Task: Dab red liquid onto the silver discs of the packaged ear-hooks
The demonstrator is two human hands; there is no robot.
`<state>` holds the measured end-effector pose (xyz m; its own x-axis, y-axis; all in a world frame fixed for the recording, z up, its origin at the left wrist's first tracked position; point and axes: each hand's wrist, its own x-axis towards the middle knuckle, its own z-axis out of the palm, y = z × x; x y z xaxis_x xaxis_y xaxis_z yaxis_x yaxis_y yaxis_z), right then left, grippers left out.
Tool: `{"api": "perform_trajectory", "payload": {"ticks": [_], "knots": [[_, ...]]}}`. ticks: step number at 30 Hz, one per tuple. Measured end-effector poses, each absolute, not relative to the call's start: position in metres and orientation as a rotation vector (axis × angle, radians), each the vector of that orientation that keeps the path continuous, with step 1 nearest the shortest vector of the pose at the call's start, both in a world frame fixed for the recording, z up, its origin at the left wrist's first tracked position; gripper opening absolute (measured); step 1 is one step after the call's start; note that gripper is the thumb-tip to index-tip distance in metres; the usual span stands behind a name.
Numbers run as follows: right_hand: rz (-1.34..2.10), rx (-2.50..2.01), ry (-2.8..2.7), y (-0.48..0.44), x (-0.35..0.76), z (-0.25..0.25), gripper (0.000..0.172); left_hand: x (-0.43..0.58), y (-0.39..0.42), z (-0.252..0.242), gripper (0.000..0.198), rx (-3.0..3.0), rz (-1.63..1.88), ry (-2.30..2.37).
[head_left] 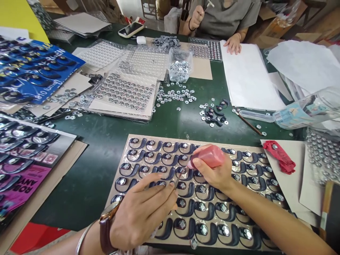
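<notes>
Nearly every black hook-shaped piece on the cardboard sheet already carried a shiny metal disc, so the sheet looked close to finished, though loose discs remained scattered on the green table. The right hand was closed around a small pink bottle, its tip pointed down at the sheet's middle rows. The left hand pinched a thin stick, whose end touched a piece just beside the bottle's tip.
</notes>
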<state>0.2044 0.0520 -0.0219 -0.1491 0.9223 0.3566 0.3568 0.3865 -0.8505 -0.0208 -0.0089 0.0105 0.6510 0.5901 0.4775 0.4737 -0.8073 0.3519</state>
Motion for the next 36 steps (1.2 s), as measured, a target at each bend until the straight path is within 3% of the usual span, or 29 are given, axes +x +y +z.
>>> {"api": "perform_trajectory", "payload": {"ticks": [11, 36], "knots": [[0.716, -1.084, -1.825, 0.055, 0.201, -0.028, 0.014, -0.016, -0.014, 0.007, 0.032, 2.929, 0.736, 0.707], [0.648, -1.201, -1.754, 0.052, 0.204, -0.033, 0.012, -0.020, -0.016, -0.003, 0.040, 2.852, 0.774, 0.714]]}}
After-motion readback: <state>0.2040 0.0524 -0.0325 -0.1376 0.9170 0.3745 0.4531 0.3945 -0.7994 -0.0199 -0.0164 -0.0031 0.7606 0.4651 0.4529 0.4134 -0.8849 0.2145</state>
